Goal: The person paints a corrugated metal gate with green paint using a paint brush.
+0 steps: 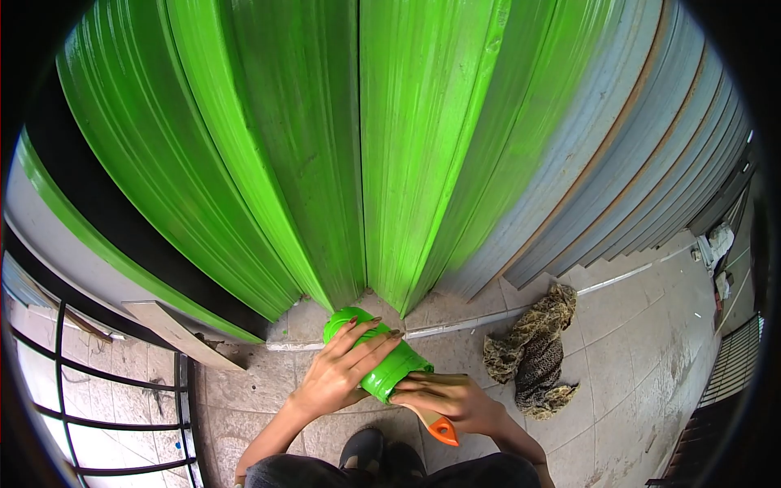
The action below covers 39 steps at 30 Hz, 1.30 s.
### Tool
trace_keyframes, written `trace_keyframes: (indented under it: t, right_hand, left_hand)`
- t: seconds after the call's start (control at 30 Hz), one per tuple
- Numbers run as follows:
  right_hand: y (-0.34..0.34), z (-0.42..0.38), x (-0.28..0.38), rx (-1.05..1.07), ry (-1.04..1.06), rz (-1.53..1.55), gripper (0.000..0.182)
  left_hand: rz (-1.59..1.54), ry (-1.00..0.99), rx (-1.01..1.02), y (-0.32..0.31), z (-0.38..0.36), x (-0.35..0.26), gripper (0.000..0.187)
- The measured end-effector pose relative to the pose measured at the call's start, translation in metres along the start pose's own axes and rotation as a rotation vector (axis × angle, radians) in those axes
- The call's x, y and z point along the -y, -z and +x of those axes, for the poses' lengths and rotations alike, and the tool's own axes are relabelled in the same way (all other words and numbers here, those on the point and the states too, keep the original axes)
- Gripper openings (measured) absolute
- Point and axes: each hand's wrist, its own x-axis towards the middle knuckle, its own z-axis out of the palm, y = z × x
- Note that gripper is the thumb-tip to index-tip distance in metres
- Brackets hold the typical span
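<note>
A green-smeared paint container (381,355) is seen low in the centre of the view, held above the tiled floor (626,342) just in front of the foot of a folding metal shutter (325,163). The left hand (342,372) is laid over the container's top and side, fingers spread and curled around it in a grip. The right hand (451,403) is closed around a brush with an orange-tipped handle (441,429), the tip pointing down towards the person; the bristle end is hidden behind the container and fingers, so contact with the paint cannot be told. The shutter's left and middle panels are coated bright green, while the panels to the right are seen grey, with a faint green haze at the boundary. A mottled brown cloth (533,351) is found crumpled on the floor to the right of the hands, near but apart. A black railing (122,390) is noted at lower left.
</note>
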Motion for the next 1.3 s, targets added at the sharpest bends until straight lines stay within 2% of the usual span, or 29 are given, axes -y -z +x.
trace_keyframes:
  t: [0.07, 0.17, 0.27, 0.3, 0.33, 0.4, 0.5, 0.63, 0.77, 0.87, 0.9, 1.0, 1.03, 1.17, 1.27, 1.3]
  right_hand:
    - [0.004, 0.001, 0.002, -0.002, -0.019, 0.001, 0.034]
    - [0.014, 0.002, 0.005, -0.192, -0.061, 0.186, 0.03]
    - [0.007, -0.005, 0.004, -0.466, -0.195, 0.312, 0.026]
    - [0.004, -0.008, 0.008, -0.557, -0.327, 0.376, 0.022]
    - [0.0, -0.008, 0.002, -0.658, -0.25, 0.365, 0.023]
    - [-0.01, -0.009, 0.003, -0.775, -0.446, 0.701, 0.03]
    - [-0.023, -0.005, -0.004, -0.83, -0.451, 0.846, 0.033]
    - [-0.029, -0.003, -0.006, -0.785, -0.627, 1.019, 0.032]
    - [-0.025, -0.007, -0.015, -0.866, -0.725, 1.198, 0.032]
    - [-0.021, -0.016, -0.023, -1.013, -0.604, 1.373, 0.031]
    - [-0.024, -0.021, -0.03, -1.082, -0.541, 1.305, 0.031]
    - [-0.036, -0.045, -0.072, -1.139, -0.28, 0.251, 0.023]
    - [-0.036, -0.056, -0.092, -1.016, -0.241, -0.01, 0.024]
    - [-0.075, -0.089, -0.176, -0.562, -0.2, -0.513, 0.042]
    - [-0.099, -0.092, -0.21, -0.421, -0.195, -0.695, 0.036]
    - [-0.106, -0.092, -0.218, -0.433, -0.182, -0.706, 0.036]
  left_hand:
    - [-0.003, 0.006, -0.003, -0.001, 0.0, 0.001, 0.084]
    - [-0.036, 0.056, -0.036, -0.004, -0.002, 0.005, 0.087]
    - [-0.126, 0.149, -0.081, -0.009, -0.004, 0.008, 0.091]
    - [-0.156, 0.177, -0.083, -0.011, -0.005, 0.011, 0.093]
    - [-0.186, 0.205, -0.086, -0.013, -0.005, 0.011, 0.094]
    - [-0.197, 0.26, -0.097, -0.015, -0.004, 0.009, 0.097]
    - [-0.203, 0.324, -0.11, -0.019, -0.003, 0.004, 0.099]
    - [-0.183, 0.352, -0.119, -0.028, -0.002, 0.001, 0.1]
    - [-0.177, 0.379, -0.14, -0.035, -0.004, 0.005, 0.1]
    - [-0.179, 0.435, -0.148, -0.036, -0.007, 0.009, 0.099]
    - [-0.217, 0.475, -0.148, -0.035, -0.007, 0.011, 0.099]
    - [-0.235, 0.497, -0.177, -0.033, -0.012, 0.019, 0.1]
    - [-0.24, 0.499, -0.176, -0.032, -0.015, 0.021, 0.1]
    - [-0.268, 0.496, -0.175, -0.032, -0.023, 0.026, 0.102]
    - [-0.281, 0.5, -0.167, -0.03, -0.025, 0.025, 0.102]
    - [-0.283, 0.505, -0.16, -0.03, -0.025, 0.025, 0.103]
